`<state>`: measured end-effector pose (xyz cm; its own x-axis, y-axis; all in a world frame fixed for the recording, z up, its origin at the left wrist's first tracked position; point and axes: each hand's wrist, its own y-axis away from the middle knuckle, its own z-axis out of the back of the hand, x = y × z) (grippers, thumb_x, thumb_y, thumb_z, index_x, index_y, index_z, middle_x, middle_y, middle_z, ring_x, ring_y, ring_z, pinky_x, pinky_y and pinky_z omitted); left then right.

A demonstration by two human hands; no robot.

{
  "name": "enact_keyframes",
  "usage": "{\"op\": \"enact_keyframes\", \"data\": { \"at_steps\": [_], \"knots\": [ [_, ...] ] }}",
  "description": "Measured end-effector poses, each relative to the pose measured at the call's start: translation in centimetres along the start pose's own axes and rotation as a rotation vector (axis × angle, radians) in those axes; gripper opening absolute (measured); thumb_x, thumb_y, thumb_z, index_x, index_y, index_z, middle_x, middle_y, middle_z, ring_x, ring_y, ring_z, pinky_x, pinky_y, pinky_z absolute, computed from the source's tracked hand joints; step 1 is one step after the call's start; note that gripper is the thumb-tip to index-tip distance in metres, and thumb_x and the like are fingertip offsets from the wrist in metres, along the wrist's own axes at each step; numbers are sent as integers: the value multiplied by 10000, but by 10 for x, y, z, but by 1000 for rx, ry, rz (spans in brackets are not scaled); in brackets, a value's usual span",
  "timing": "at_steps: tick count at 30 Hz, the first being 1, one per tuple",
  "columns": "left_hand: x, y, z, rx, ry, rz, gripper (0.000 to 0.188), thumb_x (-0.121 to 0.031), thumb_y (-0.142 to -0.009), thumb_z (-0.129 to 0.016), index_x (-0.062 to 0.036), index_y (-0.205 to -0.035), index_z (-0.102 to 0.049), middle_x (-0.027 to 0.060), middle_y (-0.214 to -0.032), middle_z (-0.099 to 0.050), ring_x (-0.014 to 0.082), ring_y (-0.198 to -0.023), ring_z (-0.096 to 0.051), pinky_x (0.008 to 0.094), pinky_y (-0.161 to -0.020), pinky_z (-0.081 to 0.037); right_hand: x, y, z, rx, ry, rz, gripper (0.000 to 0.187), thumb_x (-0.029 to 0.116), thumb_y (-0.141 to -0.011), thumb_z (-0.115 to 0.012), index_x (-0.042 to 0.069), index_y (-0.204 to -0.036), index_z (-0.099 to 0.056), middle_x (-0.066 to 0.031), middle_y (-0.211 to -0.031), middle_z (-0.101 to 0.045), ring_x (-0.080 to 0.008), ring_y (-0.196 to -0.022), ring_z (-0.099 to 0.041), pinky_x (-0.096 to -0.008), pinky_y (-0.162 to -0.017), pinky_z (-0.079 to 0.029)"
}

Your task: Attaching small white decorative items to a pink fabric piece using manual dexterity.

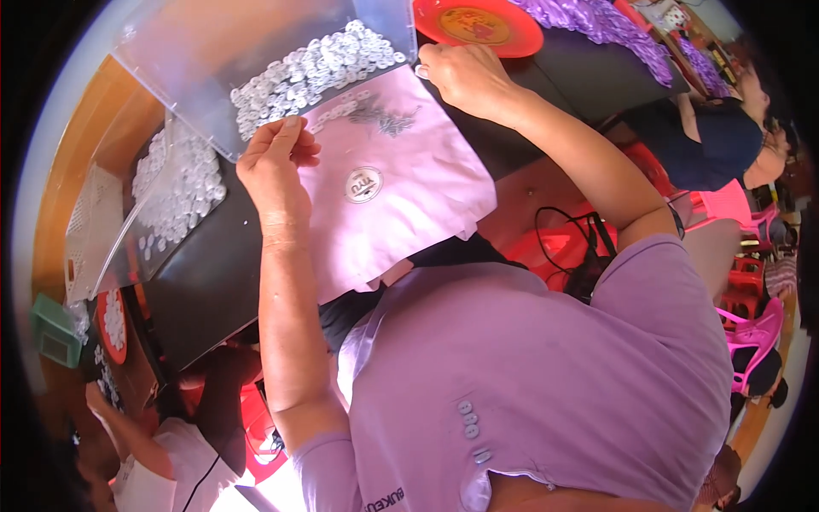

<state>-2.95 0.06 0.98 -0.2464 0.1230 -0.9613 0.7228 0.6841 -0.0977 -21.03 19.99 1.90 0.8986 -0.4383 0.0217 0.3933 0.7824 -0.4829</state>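
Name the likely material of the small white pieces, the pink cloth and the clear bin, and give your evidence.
White pieces: probably hard plastic, smooth-looking; they have similar rounded shapes and heap loosely.
Pink cloth: fabric, seemingly matte, with soft folds and a draping edge; fibre unclear.
Clear bin: most likely plastic, fairly glossy, with see-through walls.
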Motion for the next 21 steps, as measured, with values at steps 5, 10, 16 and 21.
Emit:
{"op": "enact_keyframes", "data": {
  "at_steps": [5,10,16,21],
  "knots": [
    [1,1,2,43,-83,49,152,-109,-868,-616,34,-884,-664,64,-720,-625,159,-609,-585,270,-550,-446,-21,15,-7,119,99,-4,179,163,-879,-546,4,-796,-549,-181,-711,-634,-369,-688,-623,-490,-562,-436],
    [3,4,1,56,-93,66,159,-117,-867,-621,35,-887,-665,61,-716,-623,152,-608,-582,270,-550,-446,-25,11,-4,248,67,-8,218,184,-909,-517,-6,-805,-546,-195,-730,-643,-385,-709,-625,-502,-601,-435],
    [2,6,-2,57,-95,66,150,-110,-864,-627,34,-861,-669,59,-687,-622,134,-587,-574,261,-533,-437,-30,5,-4,347,72,-8,231,217,-918,-516,3,-837,-544,-180,-699,-617,-398,-700,-598,-515,-590,-415],
    [1,6,-4,48,-113,50,151,-110,-857,-637,33,-835,-679,62,-674,-630,125,-570,-571,256,-519,-439,-30,-6,-3,436,74,4,246,220,-911,-518,5,-798,-555,-186,-685,-598,-393,-702,-593,-510,-597,-407]
  ]
}}
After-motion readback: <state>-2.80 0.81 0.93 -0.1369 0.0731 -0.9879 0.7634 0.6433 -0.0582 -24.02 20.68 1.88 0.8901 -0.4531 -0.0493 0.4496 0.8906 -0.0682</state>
